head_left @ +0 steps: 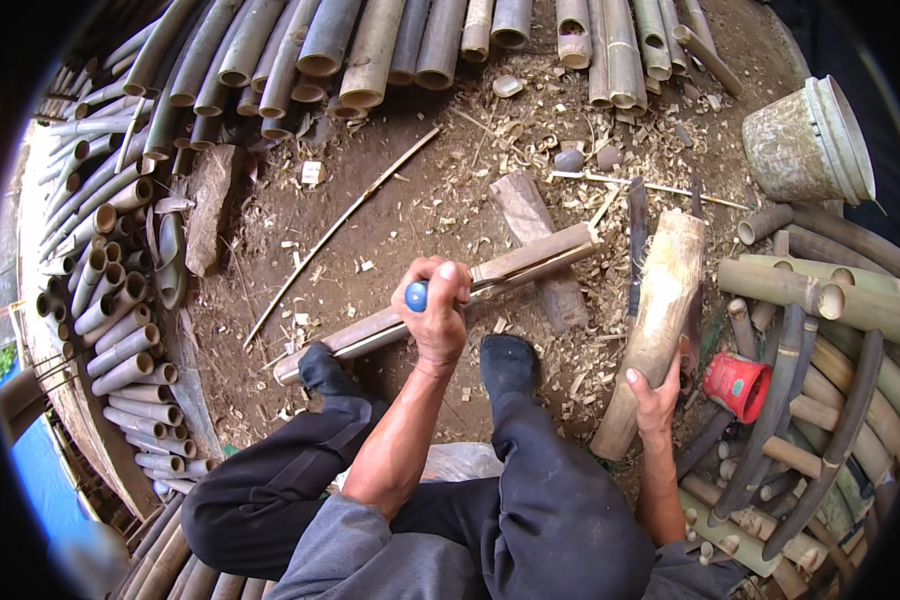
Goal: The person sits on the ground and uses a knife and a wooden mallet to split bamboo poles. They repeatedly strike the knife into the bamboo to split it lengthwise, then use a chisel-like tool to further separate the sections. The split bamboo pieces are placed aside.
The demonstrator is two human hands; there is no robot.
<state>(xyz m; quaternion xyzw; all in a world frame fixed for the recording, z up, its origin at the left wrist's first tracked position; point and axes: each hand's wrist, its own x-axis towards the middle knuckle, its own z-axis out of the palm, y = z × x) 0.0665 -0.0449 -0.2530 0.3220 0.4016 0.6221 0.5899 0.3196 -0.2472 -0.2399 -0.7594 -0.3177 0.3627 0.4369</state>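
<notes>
My left hand (438, 312) is closed around a tool with a blue handle (416, 295); its working end is hidden by the hand. Below it lies a long bamboo pole (360, 330) with a slot running along it, its far right end resting across a flat wood block (525, 210). At the right, my right hand (658, 400) grips a thick, pale wooden log (660, 300) by its side, near the lower end; its upper part looks worn and frayed. One of my dark-socked feet (325, 372) presses against the bamboo pole, and the other foot (508, 365) stands beside it.
Cut bamboo tubes (365, 60) are stacked along the far side and the left. A dirty white bucket (805, 140) stands at the far right. Near a red container (738, 385) lie curved bamboo pieces (770, 420). A thin stick (345, 225) and wood chips lie on the dirt floor.
</notes>
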